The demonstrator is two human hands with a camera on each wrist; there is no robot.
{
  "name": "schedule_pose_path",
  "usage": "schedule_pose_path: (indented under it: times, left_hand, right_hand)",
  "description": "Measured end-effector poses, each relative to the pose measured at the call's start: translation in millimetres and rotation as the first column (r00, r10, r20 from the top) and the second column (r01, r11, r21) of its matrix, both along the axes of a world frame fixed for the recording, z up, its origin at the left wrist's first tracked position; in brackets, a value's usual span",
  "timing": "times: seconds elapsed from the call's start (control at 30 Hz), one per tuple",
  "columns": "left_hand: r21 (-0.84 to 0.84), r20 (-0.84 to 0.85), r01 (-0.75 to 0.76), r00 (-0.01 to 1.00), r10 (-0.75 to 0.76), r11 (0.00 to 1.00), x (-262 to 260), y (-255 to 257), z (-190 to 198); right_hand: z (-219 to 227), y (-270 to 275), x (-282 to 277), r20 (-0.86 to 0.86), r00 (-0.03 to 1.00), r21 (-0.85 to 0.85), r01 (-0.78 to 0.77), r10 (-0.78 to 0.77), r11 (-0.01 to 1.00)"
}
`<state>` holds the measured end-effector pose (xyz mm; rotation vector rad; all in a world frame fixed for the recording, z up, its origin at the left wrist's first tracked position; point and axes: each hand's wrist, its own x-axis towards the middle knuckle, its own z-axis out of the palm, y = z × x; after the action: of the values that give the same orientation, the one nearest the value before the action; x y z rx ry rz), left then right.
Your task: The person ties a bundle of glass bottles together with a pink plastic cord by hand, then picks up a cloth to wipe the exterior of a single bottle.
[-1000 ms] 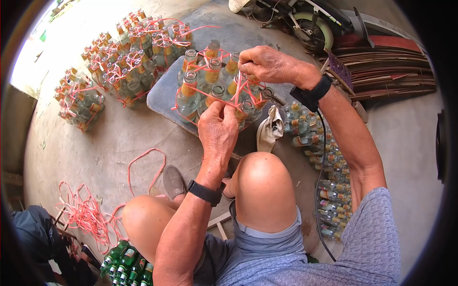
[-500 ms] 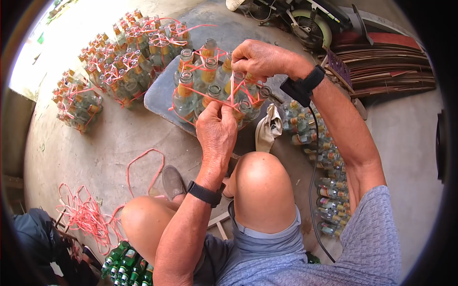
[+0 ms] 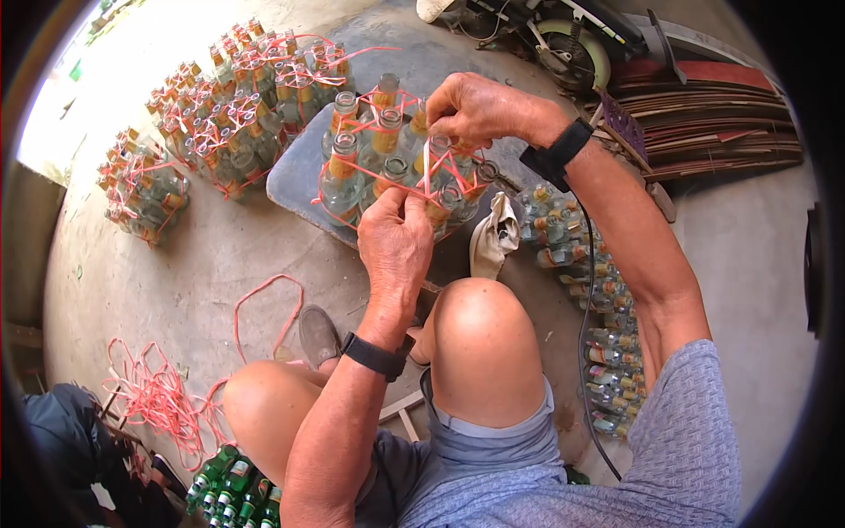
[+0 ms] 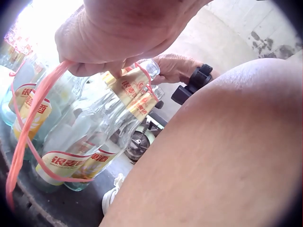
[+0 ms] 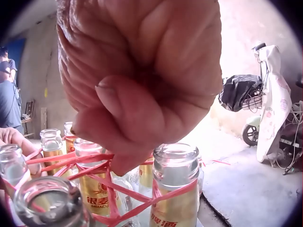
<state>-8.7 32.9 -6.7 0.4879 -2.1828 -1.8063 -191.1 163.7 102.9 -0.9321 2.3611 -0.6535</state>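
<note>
A cluster of clear glass bottles (image 3: 339, 185) with yellow labels stands on a dark, low stool top (image 3: 290, 180). Pink plastic twine (image 3: 352, 164) zigzags between the bottle necks and also loops round the lower bodies. My left hand (image 3: 393, 238) pinches the twine at the near side of the cluster; in the left wrist view a strand (image 4: 31, 113) hangs from under that hand. Over the far right bottles, my right hand (image 3: 497, 110) has its fingers curled and pinches twine (image 5: 110, 189) just above the necks. A short length of twine stretches between the two hands.
Tied bottle bundles (image 3: 224, 123) stand at the upper left. Loose bottles (image 3: 616, 356) lie on the right, near a pale cloth (image 3: 495, 238). Tangled twine (image 3: 158, 400) and green bottles (image 3: 233, 480) are at lower left. Stacked boards (image 3: 704, 123) and a scooter (image 3: 572, 53) stand behind.
My right hand has shifted slightly left, its fingers more tucked in at the bottle necks. The left hand keeps its pinch beside the near bottles. The whole view has moved a little.
</note>
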Motion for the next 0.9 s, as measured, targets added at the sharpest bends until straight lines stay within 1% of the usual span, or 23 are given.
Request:
schedule_pose_path:
  times: [0.07,0.13,0.17,0.27,0.37,0.47,0.5,0.53,0.57,0.63,0.67,0.73,0.77,0.83,0.87,0.9]
  left_hand:
    - [0.039,0.004,0.015,1.0,-0.015,0.999,0.2,-2.3,0.5]
    - [0.091,0.008,0.048,0.999,-0.049,0.995,0.4,-4.7,0.4]
    - [0.089,-0.003,0.052,0.999,-0.052,0.995,0.5,-5.1,0.4]
    - [0.093,-0.03,0.063,0.998,-0.06,0.994,0.9,-6.6,0.1]
    - [0.104,-0.048,0.066,0.997,-0.061,0.992,1.1,-10.0,-1.4]
    - [0.1,-0.043,0.082,0.996,-0.078,0.992,3.0,-15.7,1.3]
    - [0.108,-0.03,0.09,0.996,-0.087,0.99,3.9,-18.6,4.7]
    - [0.116,-0.016,0.097,0.995,-0.096,0.988,5.2,-20.6,6.6]
    - [0.106,-0.017,0.087,0.996,-0.085,0.991,5.7,-20.0,7.2]
    - [0.079,-0.012,0.067,0.998,-0.067,0.995,6.9,-18.0,7.5]
    - [0.087,-0.017,0.075,0.997,-0.074,0.993,7.4,-18.6,6.2]
    - [0.102,-0.034,0.101,0.995,-0.098,0.99,4.6,-20.2,4.4]
    - [0.082,-0.031,0.092,0.995,-0.09,0.992,4.5,-20.3,3.9]
    - [0.043,-0.03,0.063,0.998,-0.062,0.997,4.1,-23.2,4.8]
    - [0.02,-0.045,0.077,0.996,-0.076,0.997,4.5,-25.1,4.6]
    - [-0.001,-0.058,0.091,0.994,-0.091,0.996,5.6,-26.2,5.2]
  right_hand:
    - [1.9,-2.2,-1.3,-0.029,1.0,0.049,-0.006,0.008,0.999]
    - [9.6,-6.1,1.1,-0.019,1.0,0.112,0.02,-0.018,0.994]
    - [12.2,-7.0,2.0,-0.015,0.999,0.143,0.033,-0.031,0.989]
    - [6.4,-3.6,-1.5,0.039,0.997,0.131,0.055,-0.061,0.99]
    - [3.8,3.0,-1.2,0.06,0.996,0.082,0.061,-0.066,0.995]
    - [-9.5,17.2,3.0,-0.16,0.987,0.01,-0.01,0.012,1.0]
    - [-14.0,20.5,9.4,-0.359,0.933,-0.088,-0.001,-0.031,0.996]
    - [-18.7,22.9,23.9,-0.537,0.839,-0.185,-0.013,-0.09,0.983]
    - [-23.1,25.0,39.1,-0.684,0.711,-0.277,-0.044,-0.165,0.96]
    - [-14.7,20.0,82.7,-0.494,0.847,-0.317,0.036,-0.197,0.948]
    - [-12.3,19.7,101.3,-0.388,0.896,-0.327,0.085,-0.215,0.941]
    - [-24.6,18.7,118.3,-0.489,0.865,-0.252,-0.022,-0.108,0.967]
    - [-37.4,18.9,121.7,-0.561,0.821,-0.249,-0.051,-0.101,0.967]
    - [-51.3,17.4,126.9,-0.557,0.817,-0.252,0.009,-0.152,0.968]
    - [-55.5,16.9,127.7,-0.553,0.815,-0.252,0.035,-0.174,0.967]
    - [-54.5,16.6,128.5,-0.532,0.827,-0.289,0.026,-0.183,0.957]
